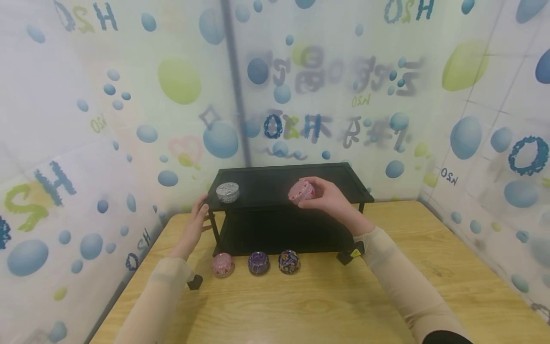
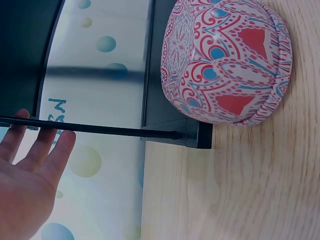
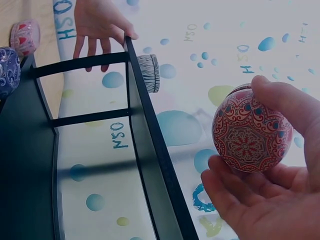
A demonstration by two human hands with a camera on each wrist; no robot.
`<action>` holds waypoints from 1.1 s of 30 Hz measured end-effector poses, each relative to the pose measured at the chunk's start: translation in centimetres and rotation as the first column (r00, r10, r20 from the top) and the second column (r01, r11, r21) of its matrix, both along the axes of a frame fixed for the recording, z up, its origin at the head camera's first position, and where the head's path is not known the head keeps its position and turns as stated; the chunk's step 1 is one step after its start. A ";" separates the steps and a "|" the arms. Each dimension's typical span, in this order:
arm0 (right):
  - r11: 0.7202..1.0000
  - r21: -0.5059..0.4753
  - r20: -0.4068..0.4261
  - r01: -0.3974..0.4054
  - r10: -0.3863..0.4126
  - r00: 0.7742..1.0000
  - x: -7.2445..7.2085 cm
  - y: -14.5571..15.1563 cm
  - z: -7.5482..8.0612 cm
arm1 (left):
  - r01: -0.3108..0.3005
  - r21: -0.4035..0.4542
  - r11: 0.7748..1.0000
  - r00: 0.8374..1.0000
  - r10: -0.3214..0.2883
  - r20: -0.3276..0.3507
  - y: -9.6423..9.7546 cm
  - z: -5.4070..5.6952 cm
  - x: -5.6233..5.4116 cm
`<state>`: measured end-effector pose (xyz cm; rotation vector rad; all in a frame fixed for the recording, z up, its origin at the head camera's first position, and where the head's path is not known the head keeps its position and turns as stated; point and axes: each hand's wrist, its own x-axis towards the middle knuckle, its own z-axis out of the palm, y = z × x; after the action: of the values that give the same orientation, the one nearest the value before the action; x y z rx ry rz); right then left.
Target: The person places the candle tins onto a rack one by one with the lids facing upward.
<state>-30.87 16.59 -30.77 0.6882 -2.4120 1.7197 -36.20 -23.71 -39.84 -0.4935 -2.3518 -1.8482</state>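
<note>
Above the black two-tier shelf (image 1: 279, 184), my right hand (image 1: 328, 198) grips a small round tin (image 1: 301, 192) with a pink-and-red pattern. Its ornate round face (image 3: 250, 142) shows in the right wrist view, between thumb and fingers. My left hand (image 1: 195, 229) is at the shelf's left end. In the left wrist view its fingers (image 2: 57, 157) extend straight past a thin black post (image 2: 100, 129), and the right wrist view shows the thumb at the top corner. A silver-grey patterned tin (image 1: 227, 192) stands on the top tier, near the left hand.
In front of the shelf, a row on the wooden table (image 1: 275, 306) holds a pink patterned tin (image 1: 223, 265), a purple tin (image 1: 259, 263) and a dark floral tin (image 1: 289, 262). A curtain (image 1: 180, 119) with blue and green dots hangs behind and at both sides.
</note>
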 end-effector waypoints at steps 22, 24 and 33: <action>1.000 0.012 -0.015 -0.008 0.008 1.000 -1.5 -1.3 1.1 | -0.004 0.022 1.000 0.999 0.003 0.039 0.6 1.5 1.7; 1.000 0.008 -0.014 -0.005 0.005 1.000 -1.8 -1.3 1.1 | -0.004 0.013 1.000 1.000 0.003 0.029 0.5 1.3 1.5; 1.000 0.016 -0.005 0.004 -0.003 1.000 -2.4 -1.6 1.3 | 0.003 0.019 1.000 1.000 -0.003 0.029 0.9 2.1 2.0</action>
<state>-33.32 14.94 -29.45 0.6890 -2.4251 1.6968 -34.18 -22.84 -37.71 -0.4716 -2.3509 -1.8900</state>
